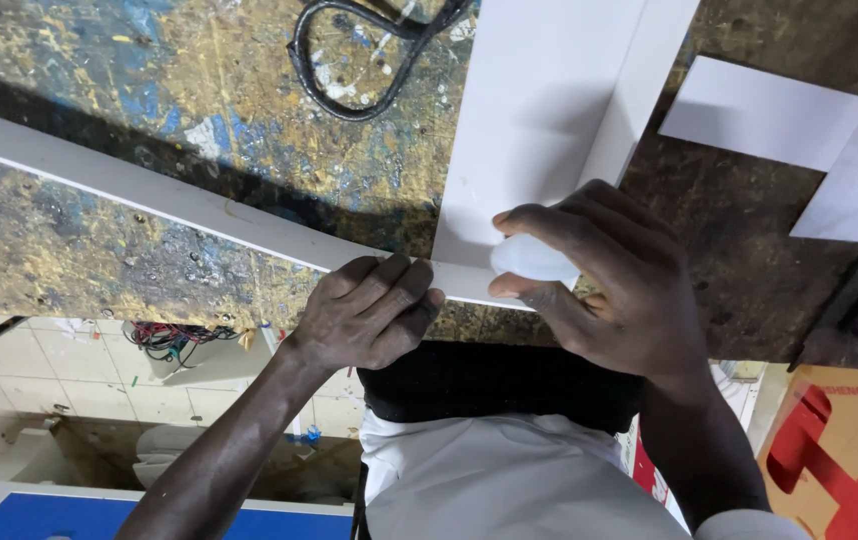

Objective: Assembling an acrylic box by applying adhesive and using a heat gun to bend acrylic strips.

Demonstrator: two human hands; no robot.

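at the near edge of the paint-spattered table (pixel 99 250), both of my hands meet at one corner, and that corner is my landmark: the spot where the long white strip (pixel 149 195) meets the wide white board (pixel 539 110).

the strip's long axis runs from the far left of the table, slanting down toward the right, and ends at that corner. the board's long axis runs away from me, from the corner up toward the far side of the table. so the two pieces form a rough right angle, with the joint right under my fingers.

my left hand (pixel 364 315) sits just left of the corner, fingers curled and pressed down on the end of the strip, closed on its edge. my right hand (pixel 609 285) sits just right of the corner, fingers wrapped around a small pale rounded object (pixel 534 260), which touches the joint itself. i cannot tell what that object is.

both hands are about equally near the joint; the right one is directly over it, the left one a little to the side.

beyond the corner, a black loop of cable (pixel 349 60) lies on the table. right of the board, more white pieces (pixel 764 115) lie well apart from my hands.
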